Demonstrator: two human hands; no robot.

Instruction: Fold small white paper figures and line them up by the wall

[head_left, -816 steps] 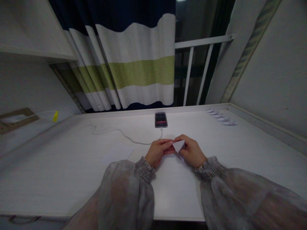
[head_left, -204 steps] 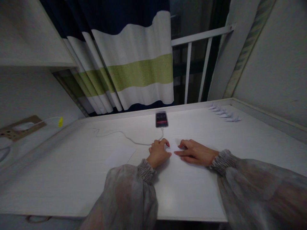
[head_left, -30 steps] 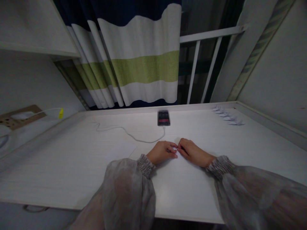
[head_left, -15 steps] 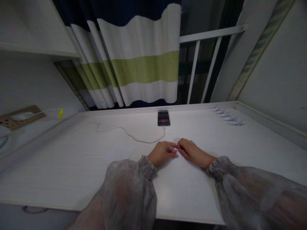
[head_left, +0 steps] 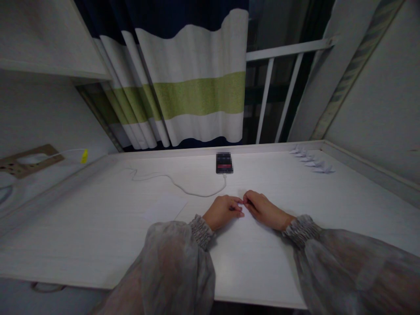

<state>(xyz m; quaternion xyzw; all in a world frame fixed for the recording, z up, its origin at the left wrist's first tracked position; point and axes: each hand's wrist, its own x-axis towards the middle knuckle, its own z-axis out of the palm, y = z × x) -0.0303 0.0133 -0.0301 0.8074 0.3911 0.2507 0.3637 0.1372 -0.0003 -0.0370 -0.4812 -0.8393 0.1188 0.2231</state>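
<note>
on the white tabletop (head_left: 256, 271), the folding looks part done. a row of folded paper cranes (head_left: 311, 162), sharp-tipped and close together, stands at the far right, well apart from the hands; these appear finished, though they overlap too much for a sure count. the small folded paper (head_left: 242, 205) in work is between the two hands, low over the tabletop near the middle, mostly hidden by fingers, so which fold it has reached cannot be told. the right hand (head_left: 245, 202) has thumb and forefinger drawn together, pinched on the paper's edge as far as shows. the left hand (head_left: 243, 208) meets it from the other side, thumb and forefinger parted at the tips; whether its other fingers grip the paper i cannot tell. judging by the finished row, shaping this piece is what is left here. to the left, a flat paper sheet (head_left: 164, 208) lies by the left sleeve (head_left: 177, 249), unfolded and untouched. beyond the hands sits a phone (head_left: 224, 163), its screen blurred out, with a white cable (head_left: 193, 193) plugged into its near end.
</note>
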